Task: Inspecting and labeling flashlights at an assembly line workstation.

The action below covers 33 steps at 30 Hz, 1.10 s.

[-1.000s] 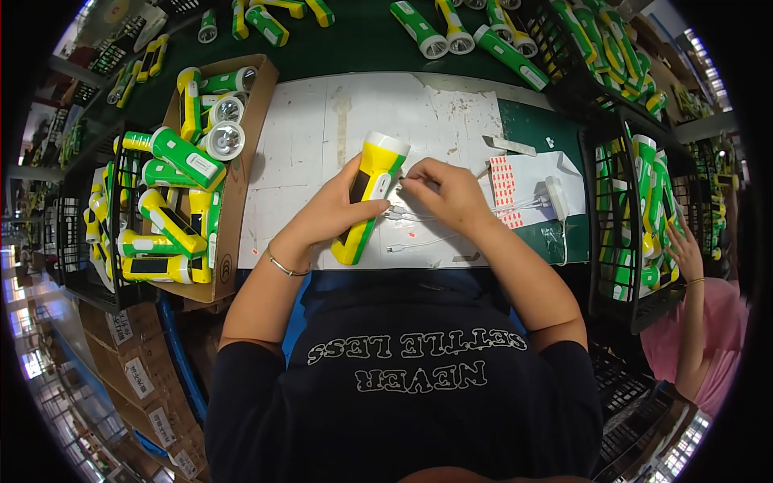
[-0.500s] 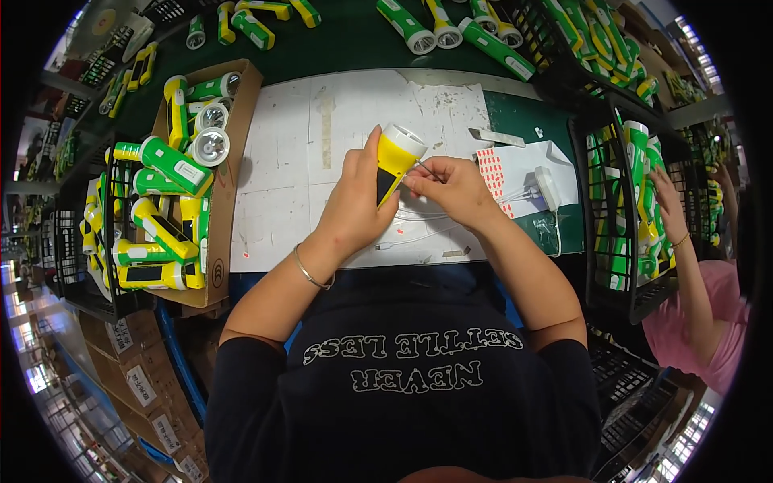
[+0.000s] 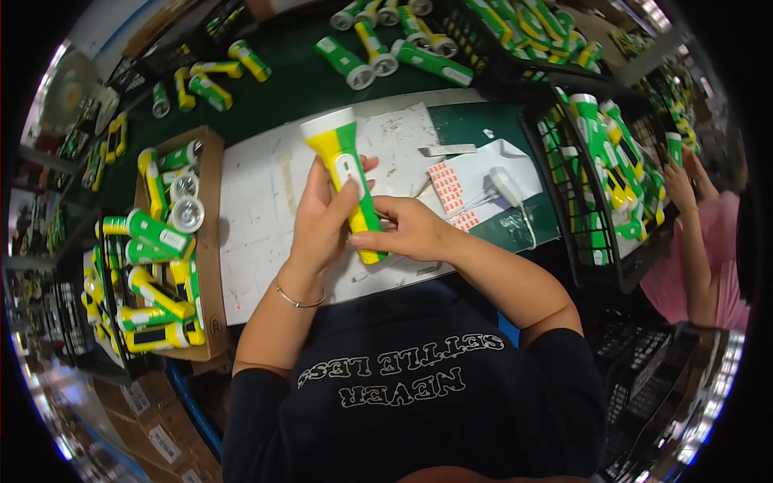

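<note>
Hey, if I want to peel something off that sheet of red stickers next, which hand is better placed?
Your right hand, probably: it's nearer the sheet of red stickers and is at the flashlight's lower end, while your left hand grips the flashlight's middle, farther away.

Left of the hands, an open brown cardboard box (image 3: 212, 251) is parked; just right of them, a white sheet dotted with red labels (image 3: 445, 187) is spread, a flat grey metal strip (image 3: 448, 150) laid beyond it; farther right, a black plastic lattice crate (image 3: 632, 270) is stationed.
</note>
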Tool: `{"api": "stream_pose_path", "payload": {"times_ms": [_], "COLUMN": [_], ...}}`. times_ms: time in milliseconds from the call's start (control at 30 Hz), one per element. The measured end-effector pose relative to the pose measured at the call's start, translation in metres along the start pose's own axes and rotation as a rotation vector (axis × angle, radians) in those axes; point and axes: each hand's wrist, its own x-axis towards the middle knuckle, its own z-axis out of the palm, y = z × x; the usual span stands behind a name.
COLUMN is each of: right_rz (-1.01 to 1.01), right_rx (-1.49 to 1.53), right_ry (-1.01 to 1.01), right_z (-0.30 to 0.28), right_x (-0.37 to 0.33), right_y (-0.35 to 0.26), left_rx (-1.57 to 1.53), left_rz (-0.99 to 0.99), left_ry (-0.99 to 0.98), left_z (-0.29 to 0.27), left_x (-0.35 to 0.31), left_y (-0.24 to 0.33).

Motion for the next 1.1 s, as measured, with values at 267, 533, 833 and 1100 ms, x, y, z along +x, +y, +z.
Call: {"api": "stream_pose_path", "payload": {"times_ms": [267, 533, 833, 1100], "right_rz": [0.165, 0.781, 0.238, -0.070], "right_rx": [-0.886, -1.234, -1.046, -0.829], "right_ry": [1.069, 1.008, 1.304, 1.088], "right_z": [-0.202, -0.284, -0.296, -0.164], "right_x": [-0.123, -0.210, -0.219, -0.144], "right_y": [-0.090, -0.022, -0.024, -0.095], "left_rx": [0.565, 1.503, 1.301, 0.608], "left_rz": [-0.167, -0.039, -0.063, 0.426], "left_ry": [0.113, 0.073, 0.283, 0.236], "left_z": [-0.047, -0.035, -0.062, -0.065], "left_x": [0.068, 0.180, 0.201, 0.113], "left_y": [-0.010, -0.044, -0.040, 0.051]}}
